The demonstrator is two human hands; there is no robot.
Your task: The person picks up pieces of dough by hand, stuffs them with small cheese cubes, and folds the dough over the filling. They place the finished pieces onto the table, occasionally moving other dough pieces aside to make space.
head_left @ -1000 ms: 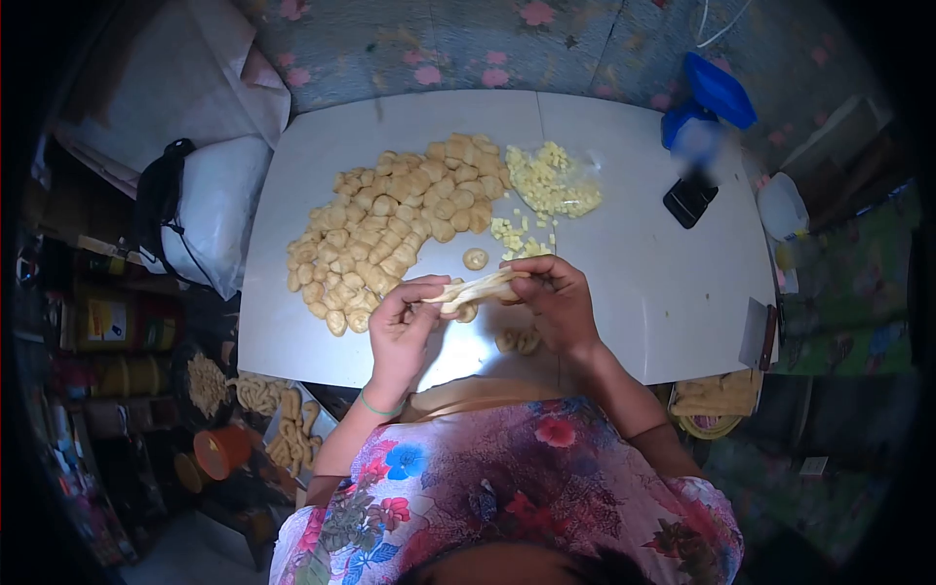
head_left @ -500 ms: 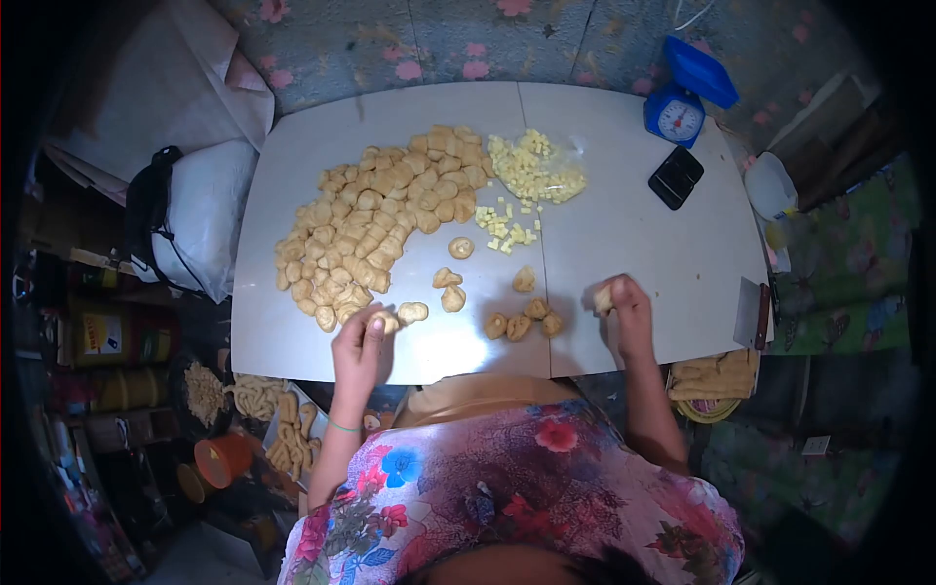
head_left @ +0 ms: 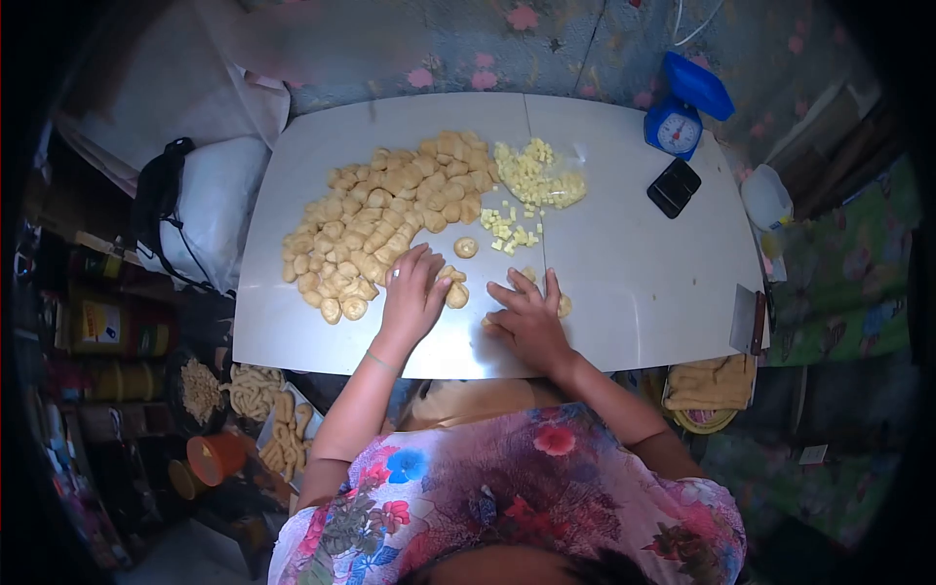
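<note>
My left hand [head_left: 416,291] lies palm down on the table, fingers stretched out, at the lower edge of a large pile of dough pieces [head_left: 375,219]. Whatever is under its palm is hidden. Beside its thumb are two small dough pieces [head_left: 456,292], and a rounder one [head_left: 466,248] sits farther up. My right hand [head_left: 529,324] spreads its fingers over a small cluster of dough pieces [head_left: 565,306], which it mostly covers. Pale yellow cubes [head_left: 511,230] lie loose above the hands, near a clear plastic bag [head_left: 556,185] of the same cubes.
At the back right stand a blue scale [head_left: 680,127] and a black case [head_left: 674,188]. A cleaver [head_left: 749,320] lies at the table's [head_left: 643,292] right edge. Below left are a tray of dough strips [head_left: 286,434] and an orange container [head_left: 214,458].
My left hand has moved up and right, its pinch on a dough piece now opened flat. My right hand has swung left from the table's right side onto the small cluster, fingers spread.
</note>
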